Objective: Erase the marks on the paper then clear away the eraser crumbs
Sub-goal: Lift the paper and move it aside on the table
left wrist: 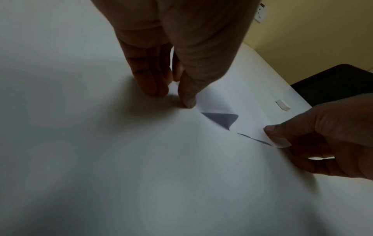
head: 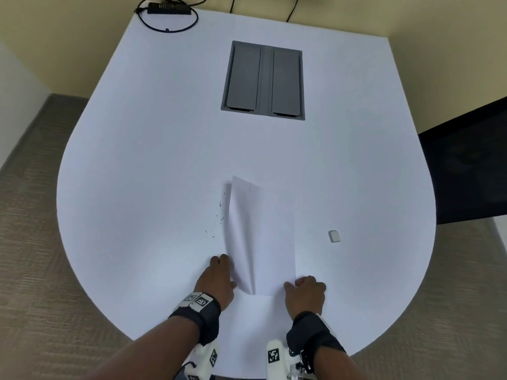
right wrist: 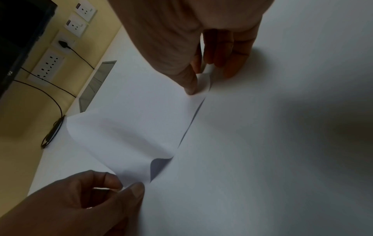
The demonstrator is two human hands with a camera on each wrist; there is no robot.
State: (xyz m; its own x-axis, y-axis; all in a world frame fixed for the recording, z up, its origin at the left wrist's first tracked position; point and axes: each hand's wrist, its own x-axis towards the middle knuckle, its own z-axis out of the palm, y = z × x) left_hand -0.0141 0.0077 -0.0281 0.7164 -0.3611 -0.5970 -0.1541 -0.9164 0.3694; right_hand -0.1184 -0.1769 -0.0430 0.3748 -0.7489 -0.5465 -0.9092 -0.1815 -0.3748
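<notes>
A white sheet of paper (head: 263, 229) lies on the white table (head: 137, 160), bowed upward with its left side lifted. My left hand (head: 227, 266) pinches its near left corner. My right hand (head: 292, 283) pinches the near right corner. In the left wrist view the left hand (left wrist: 177, 86) grips the paper (left wrist: 218, 99) between thumb and fingers. The right wrist view shows my right hand (right wrist: 201, 79) doing the same to the paper (right wrist: 131, 127). Dark eraser crumbs (head: 220, 212) lie scattered on the table just left of the sheet. A small white eraser (head: 334, 236) rests to the right, apart from both hands.
A grey cable hatch (head: 263, 80) is set into the table's far middle. At the far left corner sits a black power adapter with a looped cable (head: 168, 8). A black chair (head: 466, 165) stands off the right edge. Wall sockets (right wrist: 48, 63) line the wall.
</notes>
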